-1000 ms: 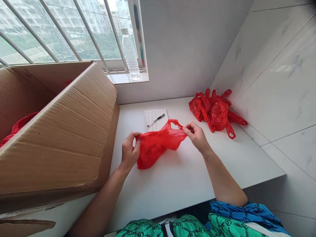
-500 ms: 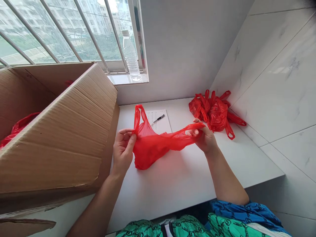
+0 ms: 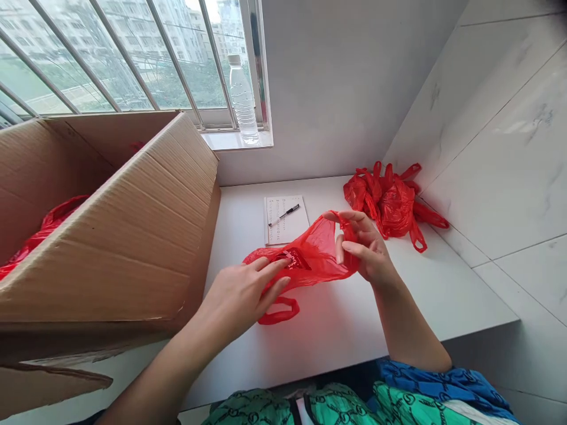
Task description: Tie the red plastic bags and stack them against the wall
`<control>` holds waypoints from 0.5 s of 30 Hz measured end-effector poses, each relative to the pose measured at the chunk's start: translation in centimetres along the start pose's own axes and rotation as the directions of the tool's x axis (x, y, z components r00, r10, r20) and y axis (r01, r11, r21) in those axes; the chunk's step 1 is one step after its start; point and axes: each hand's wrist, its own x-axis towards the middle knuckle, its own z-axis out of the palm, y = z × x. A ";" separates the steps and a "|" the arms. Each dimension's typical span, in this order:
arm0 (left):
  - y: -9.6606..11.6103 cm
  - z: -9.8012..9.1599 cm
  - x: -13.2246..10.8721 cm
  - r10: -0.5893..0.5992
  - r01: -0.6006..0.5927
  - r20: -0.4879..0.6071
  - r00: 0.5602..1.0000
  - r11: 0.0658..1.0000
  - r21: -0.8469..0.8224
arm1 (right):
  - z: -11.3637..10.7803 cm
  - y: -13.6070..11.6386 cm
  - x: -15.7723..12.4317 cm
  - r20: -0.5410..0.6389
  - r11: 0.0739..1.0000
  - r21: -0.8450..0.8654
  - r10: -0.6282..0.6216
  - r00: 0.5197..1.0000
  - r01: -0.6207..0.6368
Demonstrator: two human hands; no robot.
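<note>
A red plastic bag is stretched sideways between my hands, low over the white table. My right hand grips its handle at the right end, fingers curled through the loop. With fingers spread, my left hand reaches to the bag's opening, its fingertips at a dark red patterned item inside. I cannot make out what that item is. The other handle hangs loose below the left fingers.
A large open cardboard box with red bags inside stands at the left. Behind the hands lie a notepad and a pen. Several bundled red bags sit at the back right. A water bottle stands on the windowsill.
My left hand has let go of the left handle and moved right to the bag's opening. That handle has dropped toward me. The patterned item now shows inside.
</note>
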 end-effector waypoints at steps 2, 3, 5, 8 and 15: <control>0.5 1.1 -0.1 0.028 -0.028 0.005 1.000 0.990 0.141 | 0.3 -0.5 -0.5 0.057 1.000 -0.004 -0.005 0.998 0.006; 0.6 1.6 -0.2 0.049 -0.052 0.021 0.999 0.984 0.171 | 0.3 -0.6 -0.6 0.074 1.000 -0.003 -0.009 0.997 0.009; 0.8 2.2 -0.6 0.098 -0.106 0.051 0.994 0.978 0.178 | 0.1 -0.7 -0.8 0.074 1.000 -0.004 -0.014 0.997 0.014; 1.0 2.5 -1.5 0.153 -0.163 0.094 0.984 0.981 0.109 | -0.3 -0.5 -0.9 0.044 1.000 -0.018 -0.003 0.999 0.004; -1.3 3.2 -2.2 -0.094 0.057 0.081 0.992 0.927 0.372 | 0.3 -0.4 -1.1 0.132 0.999 0.000 -0.039 0.991 0.039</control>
